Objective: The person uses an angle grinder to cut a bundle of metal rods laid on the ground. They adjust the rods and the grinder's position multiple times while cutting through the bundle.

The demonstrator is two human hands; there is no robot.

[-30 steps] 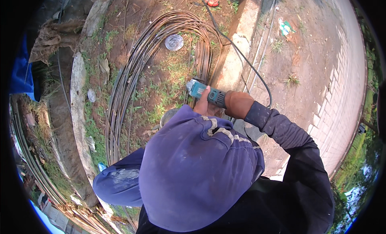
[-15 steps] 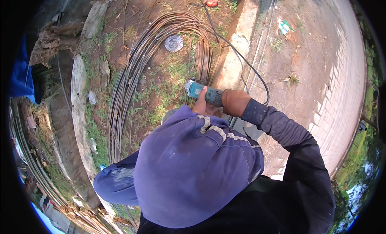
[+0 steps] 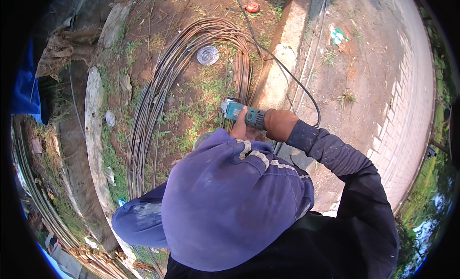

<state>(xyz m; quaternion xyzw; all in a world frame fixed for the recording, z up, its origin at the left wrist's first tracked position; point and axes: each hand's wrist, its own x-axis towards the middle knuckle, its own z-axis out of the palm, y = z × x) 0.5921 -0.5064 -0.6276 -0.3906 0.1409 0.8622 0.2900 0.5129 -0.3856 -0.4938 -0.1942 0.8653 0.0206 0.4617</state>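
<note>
Gripping the teal angle grinder, the gloved right hand is closed around its rear body, while the left hand is pressed against its underside, fingers partly hidden. The grinder is held above the coiled steel rebar on grassy dirt.

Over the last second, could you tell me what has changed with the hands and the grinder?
Very little: the right hand has edged the teal angle grinder slightly left, down toward the steel bars. The left hand stays against the grinder. Nothing was taken up or let go; the black cable and bar coil lie as before.
</note>
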